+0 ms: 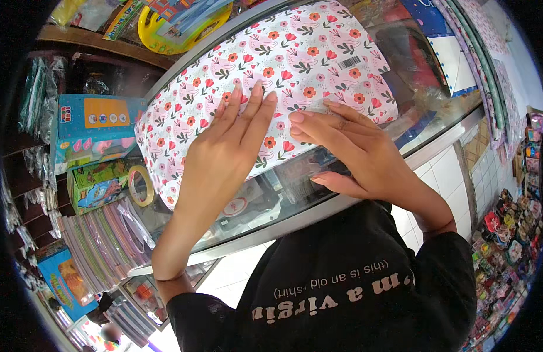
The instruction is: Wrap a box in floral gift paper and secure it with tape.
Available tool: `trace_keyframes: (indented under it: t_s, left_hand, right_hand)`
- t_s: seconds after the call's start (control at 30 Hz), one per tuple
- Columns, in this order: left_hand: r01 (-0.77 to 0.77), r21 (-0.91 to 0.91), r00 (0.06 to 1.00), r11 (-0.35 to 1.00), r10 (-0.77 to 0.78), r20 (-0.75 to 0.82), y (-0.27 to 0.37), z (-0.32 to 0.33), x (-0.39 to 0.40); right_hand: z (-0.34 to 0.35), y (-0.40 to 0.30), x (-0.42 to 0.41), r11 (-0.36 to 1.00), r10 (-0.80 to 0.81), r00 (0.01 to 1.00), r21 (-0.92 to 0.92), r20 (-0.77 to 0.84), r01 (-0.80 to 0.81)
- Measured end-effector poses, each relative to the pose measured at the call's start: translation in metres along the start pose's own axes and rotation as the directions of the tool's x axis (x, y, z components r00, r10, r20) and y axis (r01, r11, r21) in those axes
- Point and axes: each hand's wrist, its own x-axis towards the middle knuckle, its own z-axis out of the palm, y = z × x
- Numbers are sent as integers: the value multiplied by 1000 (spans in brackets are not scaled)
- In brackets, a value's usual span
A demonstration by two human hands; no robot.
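A white sheet of wrapping paper (258,66), printed with red, pink and orange flowers, is spread over the glass counter before me. It bears a barcode label (349,62) towards its right side. My left hand (229,136) lies palm down on the paper's near half, fingers extended and pointing away from me. To its right, my right hand (352,145) rests its fingertips on the paper, with the thumb spread apart near the counter's front edge. Neither hand holds anything. Whether something lies beneath the paper, I cannot tell.
Left of the paper stand a blue toy box (95,127), a green box (97,185) and a roll of clear tape (141,185). Plastic-covered books (106,242) are stacked nearer me. Rolled or hanging patterned sheets (491,75) are at the right. The counter's metal edge (293,218) borders my body.
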Motion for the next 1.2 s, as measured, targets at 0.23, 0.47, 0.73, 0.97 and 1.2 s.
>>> trace_keyframes:
  t_s: [0.23, 0.47, 0.73, 0.97, 1.2]
  left_hand:
    - [48, -114, 999, 992, -46, 22, 14, 1, -11]
    - [102, -237, 994, 966, -105, -1, 20, 3, -15]
    - [148, -271, 986, 951, -162, -28, 26, 5, -16]
    - [175, -352, 982, 919, -189, -5, 29, 1, -14]
    - [135, -325, 990, 936, -143, 0, 30, 0, -11]
  right_hand:
    - [1, -2, 1, 999, 26, 999, 22, -20, -26]
    - [3, -3, 1, 999, 18, 999, 41, -42, -16]
    - [-14, -2, 1, 949, 182, 975, 285, -130, -139]
    - [-35, 14, -11, 914, 315, 878, 363, -360, -179]
    - [-47, 22, -21, 862, 409, 843, 452, -350, -230]
